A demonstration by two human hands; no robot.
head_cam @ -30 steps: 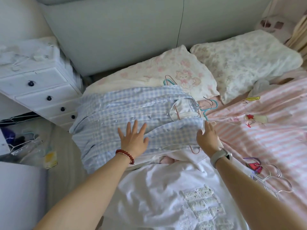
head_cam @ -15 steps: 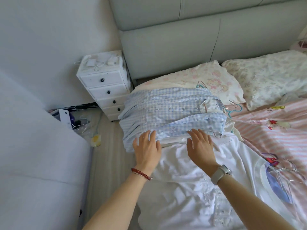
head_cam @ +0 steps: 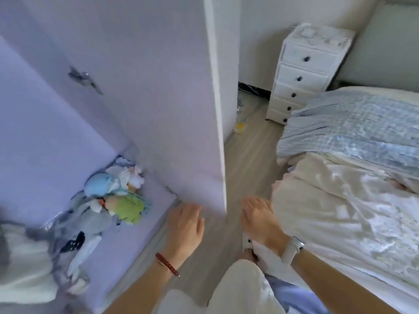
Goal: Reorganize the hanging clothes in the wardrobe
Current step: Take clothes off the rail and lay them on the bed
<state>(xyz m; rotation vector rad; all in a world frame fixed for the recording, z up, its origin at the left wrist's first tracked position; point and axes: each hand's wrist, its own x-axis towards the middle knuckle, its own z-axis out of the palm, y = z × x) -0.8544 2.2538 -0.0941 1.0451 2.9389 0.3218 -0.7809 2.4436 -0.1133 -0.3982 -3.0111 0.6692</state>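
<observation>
The open wardrobe fills the left half, its white door (head_cam: 181, 98) standing edge-on in the middle. On the wardrobe floor (head_cam: 127, 241) lie soft toys (head_cam: 115, 196) and loose garments (head_cam: 22, 257). A pile of blue checked clothes (head_cam: 353, 132) and white clothes (head_cam: 340, 211) lies on the bed at the right. My left hand (head_cam: 186, 225) hangs empty over the floor by the door's lower corner, fingers relaxed. My right hand (head_cam: 260, 220) is beside the bed's edge, also empty, a watch on its wrist.
A white chest of drawers (head_cam: 303, 71) stands against the far wall next to the bed. Small clutter (head_cam: 240, 125) lies on the wooden floor (head_cam: 249, 150) behind the door. My legs in pale trousers (head_cam: 235, 288) show at the bottom.
Both hands have lifted off the clothes pile on the bed and hang empty. The view has swung left from the bed to the open wardrobe.
</observation>
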